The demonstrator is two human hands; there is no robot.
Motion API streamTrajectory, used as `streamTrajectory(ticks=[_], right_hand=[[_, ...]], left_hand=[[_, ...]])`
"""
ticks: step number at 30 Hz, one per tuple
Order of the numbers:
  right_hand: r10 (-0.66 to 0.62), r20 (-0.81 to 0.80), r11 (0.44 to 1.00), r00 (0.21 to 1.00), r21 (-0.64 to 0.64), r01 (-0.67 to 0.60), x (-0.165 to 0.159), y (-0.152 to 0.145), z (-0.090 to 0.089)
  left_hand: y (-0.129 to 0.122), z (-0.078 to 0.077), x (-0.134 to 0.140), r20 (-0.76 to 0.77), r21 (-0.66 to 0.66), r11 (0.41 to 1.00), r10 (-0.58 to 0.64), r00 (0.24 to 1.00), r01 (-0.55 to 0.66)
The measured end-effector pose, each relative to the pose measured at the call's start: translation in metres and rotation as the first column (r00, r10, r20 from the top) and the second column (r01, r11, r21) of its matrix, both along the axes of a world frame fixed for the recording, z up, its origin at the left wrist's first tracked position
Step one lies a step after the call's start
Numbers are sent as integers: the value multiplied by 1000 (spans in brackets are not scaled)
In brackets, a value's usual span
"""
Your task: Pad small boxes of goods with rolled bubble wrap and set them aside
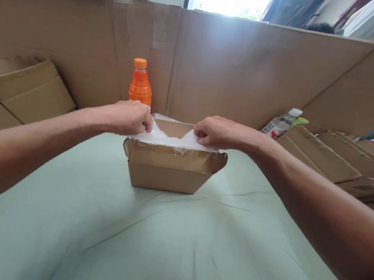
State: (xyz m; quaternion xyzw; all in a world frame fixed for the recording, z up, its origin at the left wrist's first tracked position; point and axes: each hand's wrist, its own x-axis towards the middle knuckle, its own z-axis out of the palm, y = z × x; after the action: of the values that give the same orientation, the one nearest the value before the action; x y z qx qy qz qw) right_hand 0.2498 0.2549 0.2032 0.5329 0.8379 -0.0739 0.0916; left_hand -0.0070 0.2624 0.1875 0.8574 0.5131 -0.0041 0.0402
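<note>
An open cardboard box [165,178] stands upright in the middle of the pale green cloth. Across its top a white, translucent sheet of wrap [166,139], perhaps bubble wrap, sags between my hands. My left hand [131,118] is closed on the wrap's left part, above the box's left rim. On the other side my right hand [212,132] pinches the wrap near the right rim. What lies deeper inside the box is hidden by the wrap and the front wall.
Just behind my left hand stands an orange drink bottle [141,84]. A clear bottle [282,122] leans at the right, beside cardboard boxes [321,154]. Another cardboard box [32,89] is at the left. A tall cardboard wall [236,69] runs along the back, with people partly visible beyond.
</note>
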Motion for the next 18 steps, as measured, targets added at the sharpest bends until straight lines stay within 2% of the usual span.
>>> streamTrajectory(ticks=[3,8,10,13,16,18], right_hand=[[-3,28,1000,1000,-2,3,-2,9,-2],[-15,-8,989,1000,145,16,8,11,-9],[-32,37,990,999,138,26,8,8,-14],[-19,192,996,981,85,2,1,2,-24],[-9,256,998,967,68,-9,-5,-2,-31],[-10,263,998,965,60,-6,-5,-4,-29]], left_hand=[[13,3,2,23,-55,998,25,999,-24],[5,-5,3,32,93,993,64,997,-67],[-2,-10,4,-2,34,999,2,1000,-2],[-8,-17,6,-63,-126,988,-103,993,94],[-4,-20,2,-97,-176,982,-79,992,61],[-2,-19,-5,-71,-212,975,-87,994,70]])
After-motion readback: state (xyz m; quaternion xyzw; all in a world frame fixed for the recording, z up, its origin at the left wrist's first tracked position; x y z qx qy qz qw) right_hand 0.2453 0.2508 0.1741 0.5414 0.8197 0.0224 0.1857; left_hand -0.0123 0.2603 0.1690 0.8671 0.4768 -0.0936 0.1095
